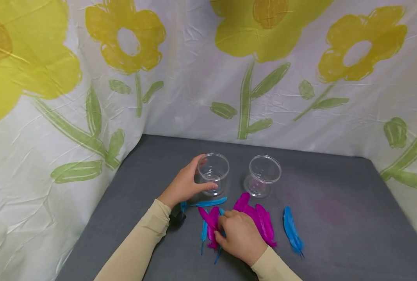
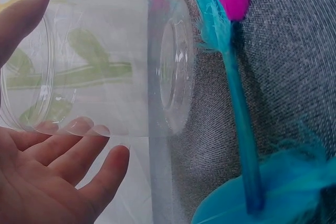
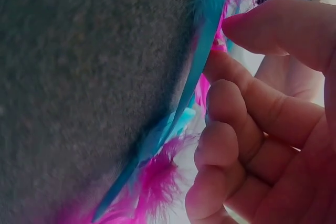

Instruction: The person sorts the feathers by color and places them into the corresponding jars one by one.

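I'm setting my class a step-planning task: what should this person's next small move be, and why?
I'd probably have the right hand lift the blue feather clear of the pink feathers: its fingertips are at that feather's shaft, pink ones lie close beside it, and the left hand holds a clear cup nearby.

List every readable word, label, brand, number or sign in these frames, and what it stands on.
None: no text can be read in any view.
The left clear container, right clear container, magenta feathers and blue feathers show no lettering; the backdrop shows only drawn flowers.
The black wrist device is too dark and small to tell.
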The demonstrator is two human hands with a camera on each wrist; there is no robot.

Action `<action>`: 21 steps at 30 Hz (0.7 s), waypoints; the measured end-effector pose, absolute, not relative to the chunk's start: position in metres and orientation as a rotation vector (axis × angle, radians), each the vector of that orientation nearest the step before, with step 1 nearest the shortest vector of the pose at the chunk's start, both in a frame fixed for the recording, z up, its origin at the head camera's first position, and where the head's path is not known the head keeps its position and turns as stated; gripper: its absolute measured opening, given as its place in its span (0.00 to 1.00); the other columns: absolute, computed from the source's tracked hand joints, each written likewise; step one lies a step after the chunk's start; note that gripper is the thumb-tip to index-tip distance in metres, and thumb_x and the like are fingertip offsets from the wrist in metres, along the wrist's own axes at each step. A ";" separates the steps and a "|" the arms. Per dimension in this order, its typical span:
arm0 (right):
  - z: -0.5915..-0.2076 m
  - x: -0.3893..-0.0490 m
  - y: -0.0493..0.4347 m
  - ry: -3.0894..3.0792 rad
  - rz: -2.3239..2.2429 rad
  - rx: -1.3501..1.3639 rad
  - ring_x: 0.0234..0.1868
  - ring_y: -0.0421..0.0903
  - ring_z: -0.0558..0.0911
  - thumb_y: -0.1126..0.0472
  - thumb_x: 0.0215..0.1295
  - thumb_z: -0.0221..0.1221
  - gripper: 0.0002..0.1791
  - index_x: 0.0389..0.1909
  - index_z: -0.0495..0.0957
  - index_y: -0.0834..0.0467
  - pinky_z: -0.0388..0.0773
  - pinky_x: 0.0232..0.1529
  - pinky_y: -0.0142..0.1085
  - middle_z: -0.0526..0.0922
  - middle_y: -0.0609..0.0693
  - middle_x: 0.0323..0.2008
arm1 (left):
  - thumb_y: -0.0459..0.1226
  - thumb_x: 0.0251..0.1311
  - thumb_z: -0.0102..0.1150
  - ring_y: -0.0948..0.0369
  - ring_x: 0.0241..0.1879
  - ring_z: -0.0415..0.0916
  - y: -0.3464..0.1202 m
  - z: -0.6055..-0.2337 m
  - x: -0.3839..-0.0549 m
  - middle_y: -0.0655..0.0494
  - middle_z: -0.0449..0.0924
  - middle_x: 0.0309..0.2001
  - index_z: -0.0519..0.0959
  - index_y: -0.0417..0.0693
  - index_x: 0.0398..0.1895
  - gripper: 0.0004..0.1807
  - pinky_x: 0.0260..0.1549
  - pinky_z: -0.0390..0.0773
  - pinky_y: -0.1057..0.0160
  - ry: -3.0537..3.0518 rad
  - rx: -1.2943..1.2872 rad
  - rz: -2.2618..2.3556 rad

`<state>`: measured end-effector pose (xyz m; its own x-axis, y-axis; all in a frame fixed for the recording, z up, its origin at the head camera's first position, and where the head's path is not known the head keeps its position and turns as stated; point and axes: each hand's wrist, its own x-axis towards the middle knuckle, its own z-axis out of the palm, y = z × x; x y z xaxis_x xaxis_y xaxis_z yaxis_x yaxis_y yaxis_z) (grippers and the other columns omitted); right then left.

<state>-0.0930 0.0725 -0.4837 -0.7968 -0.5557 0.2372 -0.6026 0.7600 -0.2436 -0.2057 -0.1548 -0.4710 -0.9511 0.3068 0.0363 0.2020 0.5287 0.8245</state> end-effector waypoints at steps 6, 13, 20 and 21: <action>-0.485 -0.093 0.071 -2.815 0.477 0.934 0.24 0.35 0.72 0.55 0.56 0.77 0.14 0.20 0.81 0.47 0.71 0.27 0.29 0.73 0.38 0.21 | 0.65 0.55 0.78 0.45 0.77 0.72 -0.155 -0.472 -0.205 0.52 0.69 0.81 0.54 0.61 0.86 0.61 0.74 0.75 0.43 2.649 0.451 1.413; -0.484 -0.092 0.072 -2.801 0.477 0.937 0.24 0.34 0.72 0.56 0.56 0.76 0.14 0.19 0.80 0.47 0.72 0.27 0.30 0.73 0.38 0.21 | 0.63 0.56 0.79 0.49 0.79 0.69 -0.153 -0.471 -0.205 0.54 0.69 0.81 0.54 0.62 0.86 0.60 0.75 0.73 0.41 2.667 0.438 1.395; -0.469 -0.093 0.080 -2.816 0.564 0.875 0.23 0.31 0.68 0.57 0.59 0.76 0.13 0.22 0.81 0.47 0.68 0.25 0.27 0.73 0.36 0.19 | 0.64 0.56 0.79 0.50 0.81 0.66 -0.153 -0.470 -0.204 0.52 0.69 0.81 0.54 0.61 0.86 0.61 0.77 0.70 0.38 2.668 0.437 1.394; -0.467 -0.093 0.081 -2.818 0.579 0.862 0.22 0.31 0.67 0.57 0.59 0.76 0.13 0.23 0.81 0.47 0.68 0.24 0.27 0.73 0.35 0.19 | 0.64 0.56 0.78 0.50 0.81 0.66 -0.154 -0.470 -0.204 0.51 0.69 0.81 0.54 0.61 0.86 0.61 0.77 0.70 0.38 2.669 0.434 1.392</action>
